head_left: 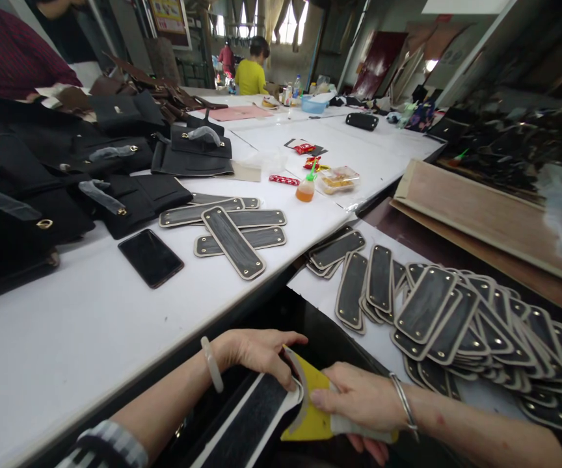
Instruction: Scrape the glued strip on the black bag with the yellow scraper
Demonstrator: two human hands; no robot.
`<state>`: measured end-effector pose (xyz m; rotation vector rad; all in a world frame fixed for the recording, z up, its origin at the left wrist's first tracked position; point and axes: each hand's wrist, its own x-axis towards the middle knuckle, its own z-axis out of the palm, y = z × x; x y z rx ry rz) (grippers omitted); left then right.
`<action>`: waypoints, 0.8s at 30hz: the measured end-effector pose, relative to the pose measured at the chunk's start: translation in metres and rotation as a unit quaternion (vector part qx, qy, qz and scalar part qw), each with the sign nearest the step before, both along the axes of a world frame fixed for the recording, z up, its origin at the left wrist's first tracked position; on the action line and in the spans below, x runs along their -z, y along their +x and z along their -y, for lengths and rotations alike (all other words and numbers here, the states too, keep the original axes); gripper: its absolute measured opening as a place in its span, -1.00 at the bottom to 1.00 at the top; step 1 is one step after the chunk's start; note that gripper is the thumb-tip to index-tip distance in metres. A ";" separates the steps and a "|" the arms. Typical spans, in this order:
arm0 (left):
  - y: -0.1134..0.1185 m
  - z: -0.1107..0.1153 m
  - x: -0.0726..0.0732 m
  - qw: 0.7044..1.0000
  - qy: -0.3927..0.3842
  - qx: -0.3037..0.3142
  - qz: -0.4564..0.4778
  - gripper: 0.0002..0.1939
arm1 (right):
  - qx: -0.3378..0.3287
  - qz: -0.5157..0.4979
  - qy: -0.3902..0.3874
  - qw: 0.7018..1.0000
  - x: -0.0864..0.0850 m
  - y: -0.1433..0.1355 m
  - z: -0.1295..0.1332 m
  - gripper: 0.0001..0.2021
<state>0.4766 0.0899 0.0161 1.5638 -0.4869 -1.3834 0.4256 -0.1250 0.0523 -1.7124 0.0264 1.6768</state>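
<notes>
My left hand [259,354], a pale bangle at its wrist, grips the end of a long dark strip [249,419] with whitish edges, the thumb pressed on its curled tip. The strip runs down out of view at the bottom. In my right hand [359,396] is a bent yellow sheet [310,383] with a greyish curved edge, which lies against the strip's end. Something whitish [342,422] is bunched under my right fingers; I cannot make out what it is. Beyond my hands, several dark panels [235,242] with pale borders and metal studs lie crossed on the white table [90,312].
A large heap of similar panels [476,318] spreads at right. A phone [151,257], black bags [129,195], an orange squeeze bottle [305,190] and a clear food box [338,180] sit on the table. A board [486,221] leans at right. Other people [250,75] are farther back.
</notes>
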 end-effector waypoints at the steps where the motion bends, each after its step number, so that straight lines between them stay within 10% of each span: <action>1: 0.000 0.000 0.002 1.000 -0.003 -0.004 -0.003 0.19 | 0.001 -0.002 -0.001 1.000 -0.001 0.001 0.000 -0.64; 24: -0.005 -0.004 0.013 0.998 -0.044 -0.042 -0.007 0.22 | 0.002 -0.020 -0.016 1.000 -0.004 0.004 -0.008 -0.78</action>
